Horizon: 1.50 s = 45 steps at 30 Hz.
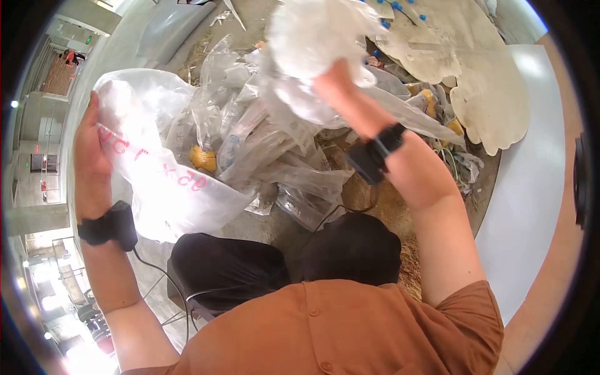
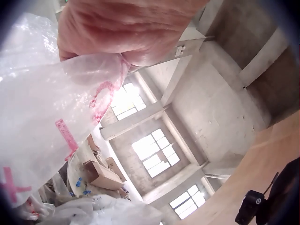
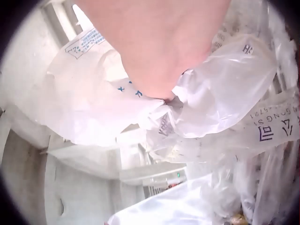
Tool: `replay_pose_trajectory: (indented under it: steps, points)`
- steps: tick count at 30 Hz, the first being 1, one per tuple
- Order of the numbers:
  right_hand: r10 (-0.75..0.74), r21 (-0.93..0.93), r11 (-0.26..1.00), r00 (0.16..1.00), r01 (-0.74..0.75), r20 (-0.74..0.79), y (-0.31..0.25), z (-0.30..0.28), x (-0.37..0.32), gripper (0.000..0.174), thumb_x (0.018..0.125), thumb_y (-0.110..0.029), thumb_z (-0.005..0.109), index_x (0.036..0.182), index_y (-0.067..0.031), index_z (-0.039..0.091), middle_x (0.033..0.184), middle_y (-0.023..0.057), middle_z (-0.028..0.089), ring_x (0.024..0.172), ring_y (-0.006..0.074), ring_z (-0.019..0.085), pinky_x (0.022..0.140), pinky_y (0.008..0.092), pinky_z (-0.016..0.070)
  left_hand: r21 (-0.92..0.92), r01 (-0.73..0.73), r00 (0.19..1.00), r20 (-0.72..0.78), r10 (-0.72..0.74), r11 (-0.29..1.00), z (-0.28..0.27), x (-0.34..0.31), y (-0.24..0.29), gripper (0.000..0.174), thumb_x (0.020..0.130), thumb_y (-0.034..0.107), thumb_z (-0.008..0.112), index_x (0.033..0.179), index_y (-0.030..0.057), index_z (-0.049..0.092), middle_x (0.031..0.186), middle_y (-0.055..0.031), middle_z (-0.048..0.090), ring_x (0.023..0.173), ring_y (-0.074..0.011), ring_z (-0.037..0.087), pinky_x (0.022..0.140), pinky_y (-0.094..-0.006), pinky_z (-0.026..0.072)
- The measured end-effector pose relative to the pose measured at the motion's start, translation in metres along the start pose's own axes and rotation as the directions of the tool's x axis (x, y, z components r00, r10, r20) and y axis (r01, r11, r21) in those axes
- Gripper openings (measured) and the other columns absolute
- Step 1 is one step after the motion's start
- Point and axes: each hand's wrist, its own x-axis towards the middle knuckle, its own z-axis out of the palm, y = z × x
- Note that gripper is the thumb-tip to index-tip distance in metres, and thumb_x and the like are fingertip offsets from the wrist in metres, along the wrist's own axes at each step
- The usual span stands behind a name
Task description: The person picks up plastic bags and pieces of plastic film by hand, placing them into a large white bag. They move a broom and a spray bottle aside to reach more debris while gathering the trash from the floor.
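My left hand (image 1: 94, 147) grips the edge of a whitish plastic bag (image 1: 169, 181) with red handwriting on it, which hangs spread out in front of the left knee. In the left wrist view the bag's rim (image 2: 93, 70) runs up under the palm (image 2: 122, 33). My right hand (image 1: 337, 84) is raised at the far side and clutches a bunched white plastic bag (image 1: 319, 37), blurred in the head view. Seen from the right wrist, the gathered film (image 3: 220, 93) bulges out from under that hand (image 3: 159, 51); its fingertips are hidden.
Between the hands lies a heap of crumpled clear plastic bags (image 1: 256, 134), some printed, with a yellow piece (image 1: 203, 159) among them. Flattened pale sheeting (image 1: 490, 100) spreads to the far right, near small blue bits (image 1: 395, 6). Two black-clad knees (image 1: 353, 250) are close in front.
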Motion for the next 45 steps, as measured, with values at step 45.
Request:
replay_pose_trajectory:
  steps: [45]
  points:
    - [0.878,-0.630,0.139,0.390,-0.764,-0.279,0.319,-0.219,-0.390,0.062,0.074,-0.038,0.067,0.118,0.0035,0.054,0.114,0.0247,0.058,0.110,0.0345,0.055,0.096,0.0399,0.0409,0.145,0.103,0.981,-0.181,-0.077,0.984,0.027,0.031,-0.038,0.057,0.092,0.040,0.052,0.131,-0.0015,0.044,0.130,-0.0103,0.049,0.116,-0.0215,0.050,0.099,-0.0327,0.0381]
